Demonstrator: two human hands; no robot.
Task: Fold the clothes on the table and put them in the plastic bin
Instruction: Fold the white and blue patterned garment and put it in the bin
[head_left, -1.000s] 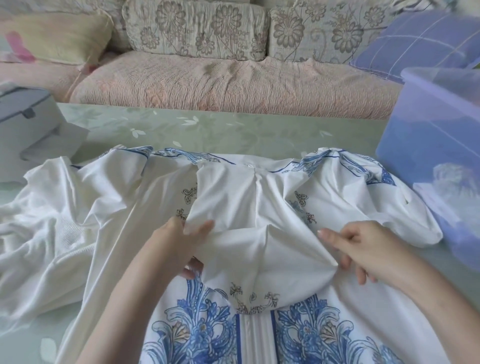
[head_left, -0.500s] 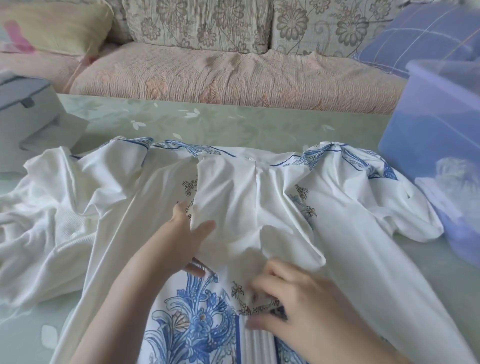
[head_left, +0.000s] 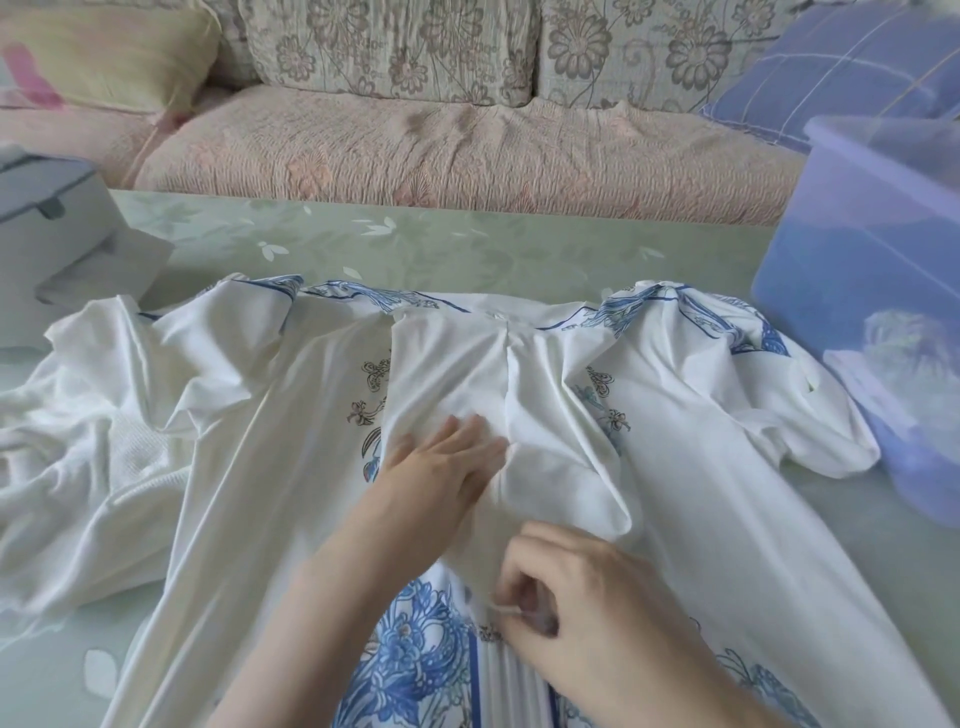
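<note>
My right hand (head_left: 561, 613) has crossed from the right to the middle of the dress (head_left: 701, 519), fingers (head_left: 522, 569) now pinching cloth; my left hand (head_left: 441, 473) has let go and presses flat, fingers straight; the dress lies spread mid-table (head_left: 467, 244), the bin (head_left: 857, 270) at the right edge; folding barely begun, I judge.

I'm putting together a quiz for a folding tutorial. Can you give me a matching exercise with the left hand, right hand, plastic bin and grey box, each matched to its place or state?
Things:
1 left hand
2 right hand
3 plastic bin
4 grey box

Places or states:
a at the right end of the table
b lies flat on the white garment
c at the table's far left
d pinches cloth near the blue print

Pairs: 1-b; 2-d; 3-a; 4-c
</note>
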